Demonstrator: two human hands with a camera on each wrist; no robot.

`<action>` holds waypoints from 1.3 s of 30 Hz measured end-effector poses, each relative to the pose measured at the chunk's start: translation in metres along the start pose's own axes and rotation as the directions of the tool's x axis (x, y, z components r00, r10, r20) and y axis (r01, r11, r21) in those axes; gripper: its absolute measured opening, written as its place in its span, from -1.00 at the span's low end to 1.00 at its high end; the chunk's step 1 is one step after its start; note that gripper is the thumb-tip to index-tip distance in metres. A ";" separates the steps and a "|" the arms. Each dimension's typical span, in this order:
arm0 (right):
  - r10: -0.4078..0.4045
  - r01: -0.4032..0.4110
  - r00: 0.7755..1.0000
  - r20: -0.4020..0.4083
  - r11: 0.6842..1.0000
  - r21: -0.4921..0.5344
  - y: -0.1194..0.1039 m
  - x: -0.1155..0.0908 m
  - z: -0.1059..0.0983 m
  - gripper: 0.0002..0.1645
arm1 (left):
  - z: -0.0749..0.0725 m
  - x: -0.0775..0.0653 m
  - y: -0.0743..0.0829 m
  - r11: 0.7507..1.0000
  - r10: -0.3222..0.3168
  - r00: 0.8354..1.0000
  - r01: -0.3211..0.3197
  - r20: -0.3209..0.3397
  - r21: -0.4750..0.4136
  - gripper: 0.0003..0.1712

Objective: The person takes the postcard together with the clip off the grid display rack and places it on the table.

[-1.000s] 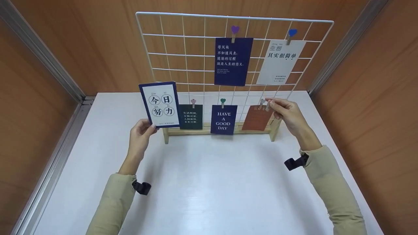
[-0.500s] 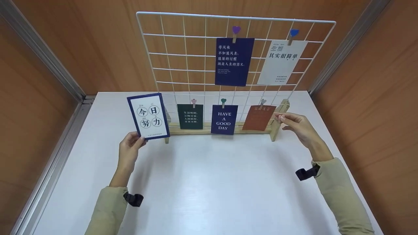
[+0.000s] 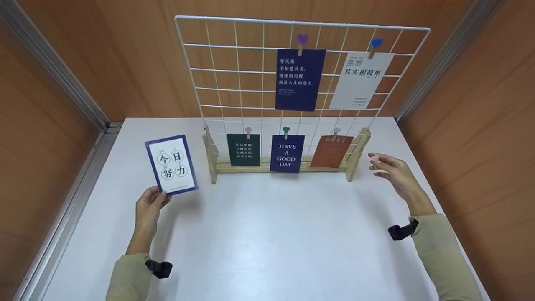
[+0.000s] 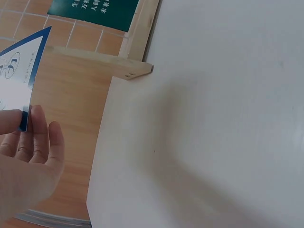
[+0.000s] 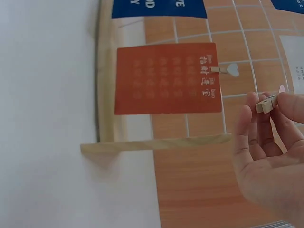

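My left hand [image 3: 148, 209] pinches the lower edge of a white card with a blue border [image 3: 171, 164], held up left of the rack. In the left wrist view the thumb presses on the front of that card [image 4: 19, 80]. Off the rack's right side, my right hand [image 3: 397, 175] pinches a small wooden clothespin [image 5: 267, 103] topped with a pink heart. A white wire grid rack [image 3: 262, 77] on wooden feet carries several clipped cards. Nearest my right hand hangs an orange-red card [image 3: 331, 151] under a pale heart clip [image 5: 231, 70].
Along the rack's top hang a dark blue card [image 3: 299, 79] and a white card [image 3: 361, 80]. Lower down are a green card [image 3: 243, 149] and a blue "HAVE A GOOD DAY" card [image 3: 286, 153]. The white table [image 3: 267, 234] is bounded by wood-grain panels [image 3: 472, 138].
Both hands have drawn back from the rack, the left down and leftward with its card, the right down and rightward with its clothespin. The clipped cards stay in place.
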State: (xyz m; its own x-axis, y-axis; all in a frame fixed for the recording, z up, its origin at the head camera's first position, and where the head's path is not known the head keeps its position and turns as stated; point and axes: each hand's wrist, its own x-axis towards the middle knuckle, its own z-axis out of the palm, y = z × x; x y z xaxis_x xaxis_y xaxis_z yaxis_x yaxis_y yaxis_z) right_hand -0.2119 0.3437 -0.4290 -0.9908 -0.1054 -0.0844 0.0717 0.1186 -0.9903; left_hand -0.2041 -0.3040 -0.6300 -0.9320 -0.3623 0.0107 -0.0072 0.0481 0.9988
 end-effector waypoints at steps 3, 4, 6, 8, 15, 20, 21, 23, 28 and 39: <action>0.012 -0.012 1.000 -0.017 1.000 0.006 0.008 -0.003 -0.008 -0.58 | -0.009 -0.005 -0.001 0.999 -0.033 0.999 0.033 0.003 0.009 -0.51; 0.015 -0.014 1.000 -0.024 1.000 0.015 0.011 -0.004 -0.011 -0.57 | -0.011 -0.006 -0.001 0.999 -0.045 0.999 0.045 0.004 0.004 -0.51; 0.020 -0.018 0.999 -0.040 0.999 0.038 0.017 -0.006 -0.016 -0.59 | -0.017 -0.008 -0.001 0.997 -0.071 0.997 0.071 0.001 0.005 -0.50; 0.025 -0.021 0.998 -0.062 0.997 0.072 0.022 -0.007 -0.021 -0.63 | -0.023 -0.009 -0.001 0.994 -0.111 0.994 0.111 -0.007 0.011 -0.49; 0.028 0.003 0.993 -0.113 0.964 0.267 0.043 -0.008 -0.034 -0.64 | -0.035 -0.016 0.003 0.959 -0.263 0.964 0.266 -0.046 0.094 -0.53; 0.038 0.012 0.990 -0.135 0.935 0.354 0.109 0.012 -0.078 -0.58 | -0.040 -0.021 0.005 0.939 -0.318 0.947 0.322 -0.051 0.125 -0.51; 0.056 -0.001 0.988 -0.147 0.935 0.354 0.126 0.018 -0.089 -0.58 | -0.041 -0.023 0.006 0.935 -0.324 0.945 0.328 -0.052 0.131 -0.51; 0.077 -0.008 0.981 -0.178 0.933 0.361 0.160 0.030 -0.112 -0.54 | -0.043 -0.024 0.009 0.931 -0.335 0.941 0.339 -0.052 0.137 -0.49; 0.137 -0.033 0.944 -0.300 0.944 0.328 0.200 0.035 -0.134 -0.47 | -0.048 -0.028 0.016 0.924 -0.350 0.935 0.354 -0.054 0.145 -0.48; 0.372 -0.259 0.815 -0.445 0.920 0.295 0.192 0.004 -0.132 -0.50 | -0.048 -0.038 0.054 0.892 -0.425 0.904 0.428 -0.053 0.146 -0.48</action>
State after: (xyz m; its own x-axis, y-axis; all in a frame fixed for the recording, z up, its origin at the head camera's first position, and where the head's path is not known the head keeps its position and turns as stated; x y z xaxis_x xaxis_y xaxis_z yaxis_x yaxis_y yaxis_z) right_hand -0.2174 0.4968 -0.6054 -0.8317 0.3973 -0.3879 0.3559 -0.1546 -0.9216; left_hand -0.1513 -0.3324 -0.5744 -0.8201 -0.3972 -0.4118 -0.4579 0.0241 0.8887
